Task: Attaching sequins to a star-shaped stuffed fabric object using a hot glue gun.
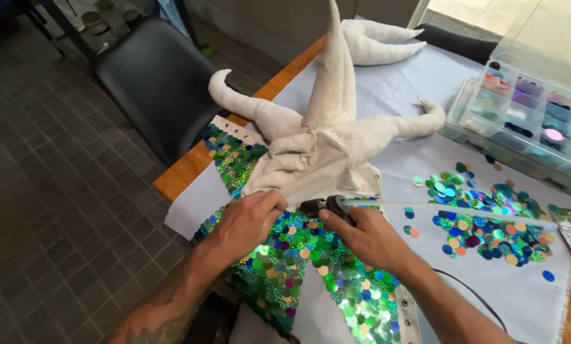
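Sequined fabric (279, 267) lies on the table (183, 172) directly under both hands, its long axis running toward the person. Left hand (247, 220) presses flat with loose fingers on its upper edge. Right hand (368, 236), just beside, is closed around a glue gun (327, 205) pointing left.

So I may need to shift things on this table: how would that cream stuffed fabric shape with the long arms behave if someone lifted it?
The cream stuffed shape would probably flop: its arms curl and sag across the table. It looks light for its size, being soft cloth. The sequinned fabric under the left hand seems joined to it, so that would likely drag along.
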